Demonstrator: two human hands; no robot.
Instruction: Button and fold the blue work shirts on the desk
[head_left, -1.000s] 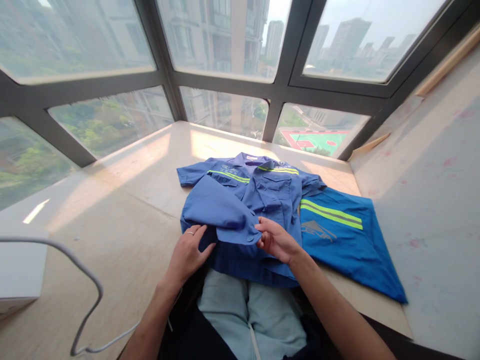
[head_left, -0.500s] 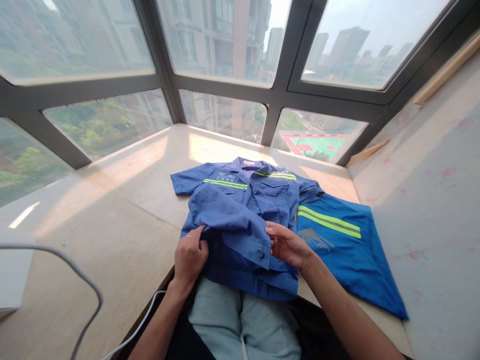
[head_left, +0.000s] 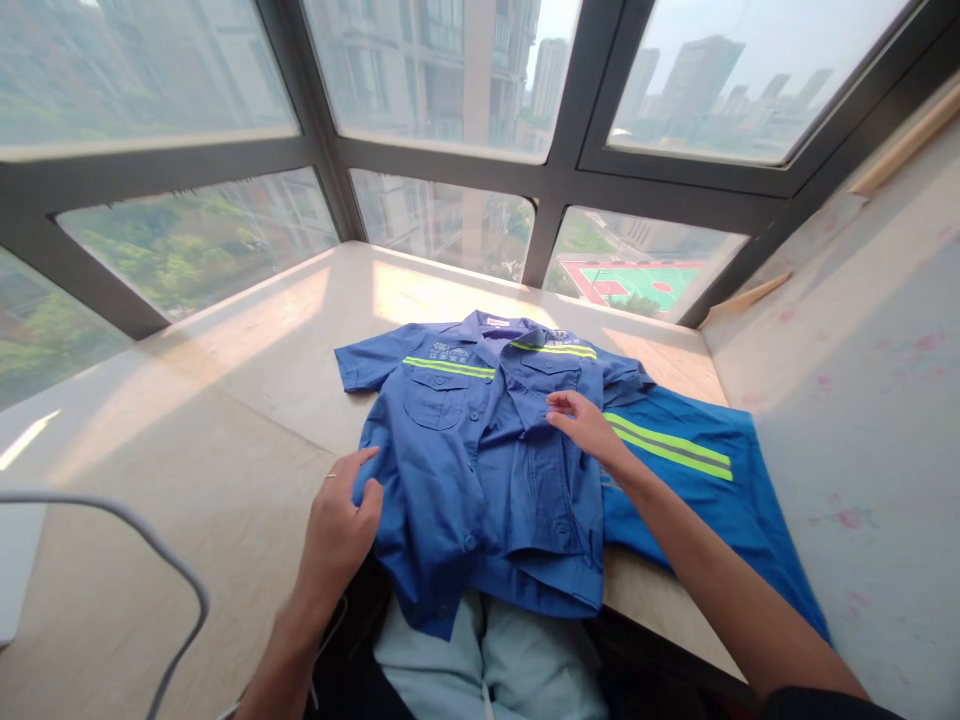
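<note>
The pale surface [head_left: 225, 450] in front of you runs up to the windows [head_left: 442, 225]. On it lies the blue short-sleeved shirt [head_left: 420, 480], spread with its collar away from you, its front partly open and its hem overhanging the near edge above your lap. The brighter blue garment [head_left: 750, 500] lies partly under its right side. Your left hand [head_left: 341, 515] is at the shirt's left edge, fingers spread wide; contact is unclear. Your right hand [head_left: 581, 425] is over the right front, fingers loosely curved, nothing visibly gripped. Smallest are the shirt's button [head_left: 470, 541] and your ring [head_left: 331, 476].
</note>
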